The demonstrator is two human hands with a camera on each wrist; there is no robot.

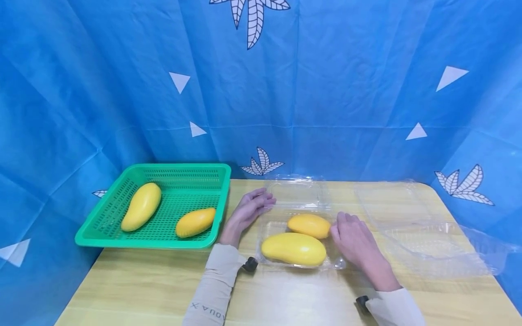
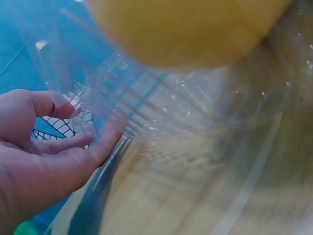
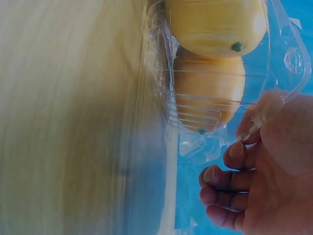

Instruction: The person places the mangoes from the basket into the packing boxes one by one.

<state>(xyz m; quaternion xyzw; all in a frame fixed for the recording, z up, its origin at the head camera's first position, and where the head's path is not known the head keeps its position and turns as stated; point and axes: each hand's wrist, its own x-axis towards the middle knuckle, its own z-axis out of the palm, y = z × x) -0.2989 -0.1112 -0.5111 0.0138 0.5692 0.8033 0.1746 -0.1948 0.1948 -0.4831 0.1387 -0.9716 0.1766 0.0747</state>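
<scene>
A clear plastic clamshell box (image 1: 261, 262) lies on the table with its lid (image 1: 295, 192) folded back. Two mangoes sit inside: a longer yellow mango (image 1: 293, 249) in front, a smaller orange-yellow mango (image 1: 309, 225) behind. My left hand (image 1: 250, 208) is at the box's back left, its fingers loosely extended along the plastic edge; in the left wrist view, the left fingers (image 2: 105, 142) reach the ribbed wall. On the other side my right hand (image 1: 356, 240) pinches the box's rim between thumb and forefinger, and the other right fingers (image 3: 227, 198) curl loosely below.
To the left stands a green mesh basket (image 1: 226, 194) holding a large yellow mango (image 1: 142, 207) and a smaller mango (image 1: 195, 222). Another clear clamshell box (image 1: 440, 244) lies opened at the right of the wooden table (image 1: 147, 280). A blue patterned curtain (image 1: 326, 90) hangs behind.
</scene>
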